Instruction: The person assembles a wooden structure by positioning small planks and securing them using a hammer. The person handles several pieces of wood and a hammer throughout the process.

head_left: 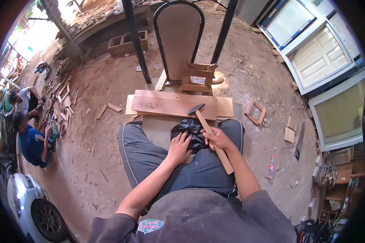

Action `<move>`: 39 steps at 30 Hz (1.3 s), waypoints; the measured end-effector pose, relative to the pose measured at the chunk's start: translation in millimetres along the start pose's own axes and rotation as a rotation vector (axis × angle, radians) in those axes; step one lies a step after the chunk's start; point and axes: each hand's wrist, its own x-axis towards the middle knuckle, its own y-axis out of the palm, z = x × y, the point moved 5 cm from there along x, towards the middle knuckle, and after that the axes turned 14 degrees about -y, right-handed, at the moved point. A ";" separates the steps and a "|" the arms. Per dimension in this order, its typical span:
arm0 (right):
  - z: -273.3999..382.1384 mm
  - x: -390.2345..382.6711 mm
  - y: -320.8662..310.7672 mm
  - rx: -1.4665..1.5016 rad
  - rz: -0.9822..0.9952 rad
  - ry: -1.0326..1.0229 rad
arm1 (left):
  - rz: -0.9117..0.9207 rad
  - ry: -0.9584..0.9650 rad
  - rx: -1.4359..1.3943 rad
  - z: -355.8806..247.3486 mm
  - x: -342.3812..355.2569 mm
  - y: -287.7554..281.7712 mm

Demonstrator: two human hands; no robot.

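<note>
My right hand (216, 139) is closed around the wooden handle of a hammer (224, 161), whose dark metal head tilts up toward the planks. My left hand (179, 148) rests with fingers spread on a crumpled black plastic bag (187, 127) between my legs. Just beyond the bag, reddish and pale planks (162, 103) lie stacked across a low support. Behind them are a small wooden frame piece (196, 87) and a tall black-edged chair back (176, 36).
A square wooden frame (254, 112), offcuts (289, 129) and a plastic bottle (271, 166) lie on the dirt floor. Two co-workers (32, 141) crouch at the left among wood scraps, near a car (24, 202). Framed doors and panels (316, 56) lean at the right. Black posts (136, 40) stand ahead.
</note>
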 end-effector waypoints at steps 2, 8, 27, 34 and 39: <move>-1.5 1.5 1.5 -0.009 0.008 0.037 | -0.069 0.043 -0.004 4.3 0.4 4.5; 3.2 5.3 4.0 -0.008 -0.006 0.047 | -0.069 0.007 -0.004 6.9 0.9 6.0; 13.3 -2.0 10.5 -0.710 -0.184 0.141 | -0.237 -0.127 -0.539 30.6 -1.1 -33.6; 60.4 -29.6 34.0 -1.240 -0.111 0.148 | -0.616 -0.255 -0.865 121.6 -23.3 -125.0; 74.6 -62.5 34.0 -1.282 -0.077 0.065 | -0.635 -0.818 -1.040 268.6 -28.1 -137.7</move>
